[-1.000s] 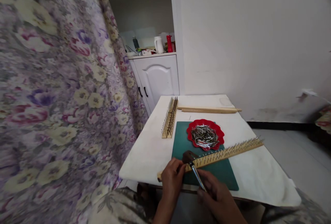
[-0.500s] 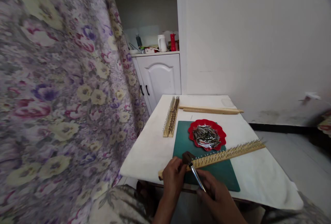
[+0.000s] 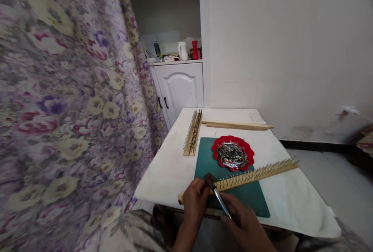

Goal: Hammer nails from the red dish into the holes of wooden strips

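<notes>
My right hand [image 3: 243, 219] is wrapped round the shiny handle of a hammer [image 3: 220, 199]. The hammer's dark head is low over a wooden strip [image 3: 233, 182] studded with rows of upright nails. On the strip's near left part, my left hand [image 3: 194, 201] has thumb and fingers pinched together beside the hammer head; what they pinch is hidden. Beneath the strip lies a green mat [image 3: 204, 159], partly hanging past the table's near edge. A red scalloped dish [image 3: 215, 149] full of loose nails [image 3: 232, 155] stands on the mat, just beyond the strip.
Two nail-studded strips [image 3: 192, 137] lie side by side at the table's left. Plain wooden strips [image 3: 237, 125] rest along the back of the white-covered table [image 3: 163, 174]. A flowered curtain [image 3: 87, 108] hangs to the left; a white cabinet [image 3: 180, 85] stands behind.
The hammer head has shifted very slightly left, close to my left fingers. My view has tilted a little, and the strip and dish stay in place.
</notes>
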### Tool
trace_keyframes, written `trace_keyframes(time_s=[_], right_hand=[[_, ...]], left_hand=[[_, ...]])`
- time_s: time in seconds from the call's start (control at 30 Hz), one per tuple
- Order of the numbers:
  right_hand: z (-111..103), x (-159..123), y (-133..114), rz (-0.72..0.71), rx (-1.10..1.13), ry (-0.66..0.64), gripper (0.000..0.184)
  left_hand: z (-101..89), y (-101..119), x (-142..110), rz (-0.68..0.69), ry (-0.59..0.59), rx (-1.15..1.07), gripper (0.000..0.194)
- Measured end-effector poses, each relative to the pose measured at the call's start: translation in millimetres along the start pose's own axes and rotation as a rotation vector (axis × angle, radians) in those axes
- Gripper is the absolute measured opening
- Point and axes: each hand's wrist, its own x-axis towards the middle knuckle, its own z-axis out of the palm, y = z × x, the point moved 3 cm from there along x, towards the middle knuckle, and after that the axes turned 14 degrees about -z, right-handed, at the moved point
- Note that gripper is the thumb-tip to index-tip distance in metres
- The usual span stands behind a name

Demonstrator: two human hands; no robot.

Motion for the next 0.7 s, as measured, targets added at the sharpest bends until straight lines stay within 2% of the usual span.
trace_keyframes(time_s=[0.23, 0.43, 0.6, 0.7], right_hand=[[-1, 2, -5, 0.027, -0.012, 0.002, 0.043], [-14, -7, -7, 0.037, 0.177, 0.098, 0.042], [-22, -30, 7, 0.117, 0.424, 0.321, 0.045], [-24, -46, 18, 0.16, 0.498, 0.478, 0.048]], left_hand=[[-0.8, 2, 0, -0.007, 0.015, 0.036, 0.019], [-5.9, 6, 0, -0.026, -0.038, 0.004, 0.017], [-16.0, 3, 1, -0.028, -0.097, -0.024, 0.016], [-26.1, 3, 7, -0.033, -0.116, -0.073, 0.019]])
